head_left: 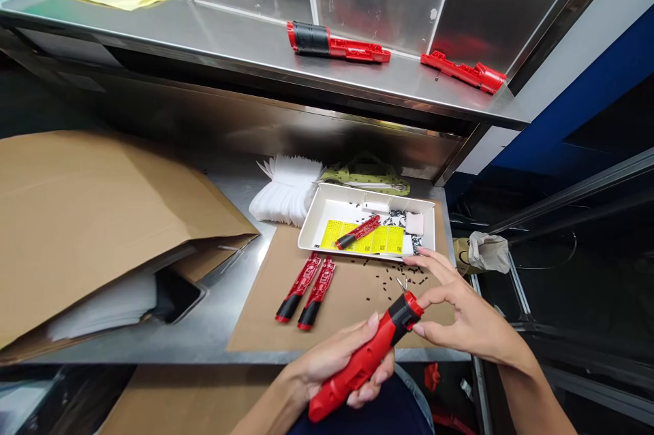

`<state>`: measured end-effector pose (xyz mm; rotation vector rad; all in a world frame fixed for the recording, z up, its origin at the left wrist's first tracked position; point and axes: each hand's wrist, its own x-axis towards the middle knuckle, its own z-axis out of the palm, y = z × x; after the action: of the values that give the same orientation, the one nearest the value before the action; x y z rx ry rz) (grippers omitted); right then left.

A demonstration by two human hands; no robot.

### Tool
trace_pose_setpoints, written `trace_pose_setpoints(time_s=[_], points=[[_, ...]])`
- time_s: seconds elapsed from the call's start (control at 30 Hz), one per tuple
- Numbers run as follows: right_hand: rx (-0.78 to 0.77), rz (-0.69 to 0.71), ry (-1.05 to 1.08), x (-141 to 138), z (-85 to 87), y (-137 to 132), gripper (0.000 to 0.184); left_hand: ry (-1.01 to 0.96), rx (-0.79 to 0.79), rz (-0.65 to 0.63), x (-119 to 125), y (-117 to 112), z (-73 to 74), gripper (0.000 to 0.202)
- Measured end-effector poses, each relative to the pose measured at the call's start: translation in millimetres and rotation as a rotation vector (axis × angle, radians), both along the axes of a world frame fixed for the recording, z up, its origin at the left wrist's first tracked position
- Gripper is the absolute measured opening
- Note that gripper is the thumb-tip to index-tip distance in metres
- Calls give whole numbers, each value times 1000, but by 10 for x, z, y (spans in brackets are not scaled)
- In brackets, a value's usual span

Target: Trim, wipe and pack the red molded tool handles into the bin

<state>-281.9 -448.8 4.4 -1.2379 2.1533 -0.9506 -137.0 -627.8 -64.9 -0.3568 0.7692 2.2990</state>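
Observation:
My left hand (352, 367) is wrapped round a red and black plastic tool housing (362, 361), tilted with its black-collared end up to the right. At that end, the thumb and index finger of my right hand (454, 305) pinch the red rim; its other fingers are stretched out. A small pronged metal piece (403, 283) shows just beyond the rim; whether it is fixed to the housing I cannot tell. To the left, two red and black housing halves (305, 288) lie side by side on a cardboard sheet (260, 305).
A white tray (306, 234) holds another housing half, yellow label sheets and small black parts. Small black pieces (388, 283) are scattered before it. White foam sleeves (286, 193) and a large cardboard box (102, 217) stand left. Two housing pieces (357, 49) lie on the steel shelf (229, 40).

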Motion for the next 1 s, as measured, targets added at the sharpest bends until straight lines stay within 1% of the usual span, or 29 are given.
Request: trace_pose_setpoints(time_s=[0.07, 0.17, 0.23, 0.3, 0.37, 0.53, 0.73, 0.9, 1.0], points=[[-6, 10, -14, -6, -39, -31, 2, 8, 14, -28, -4, -6, -3, 62], [-22, -14, -56, -13, -81, -54, 4, 4, 20, -15, -17, -11, 4, 60], [-24, -9, -117, -19, -90, -61, 4, 9, 18, -10, -30, -14, 14, 58], [-9, 23, -191, -31, -87, -66, 8, 15, 11, -16, -44, -14, 16, 57], [10, 44, -257, -50, -84, -71, 12, 9, 11, -40, -54, -13, 3, 59], [4, 13, -374, -105, -116, -65, 6, -19, 26, -103, -62, -1, -52, 70], [-5, 29, -418, -129, -191, -22, 13, 2, 36, -159, -86, 29, -30, 73], [-29, 7, -454, -106, -151, -34, 10, -16, 23, -124, -86, 70, -7, 69], [9, 6, -450, -97, -123, -46, 6, -47, 39, -71, -71, 100, -15, 64]])
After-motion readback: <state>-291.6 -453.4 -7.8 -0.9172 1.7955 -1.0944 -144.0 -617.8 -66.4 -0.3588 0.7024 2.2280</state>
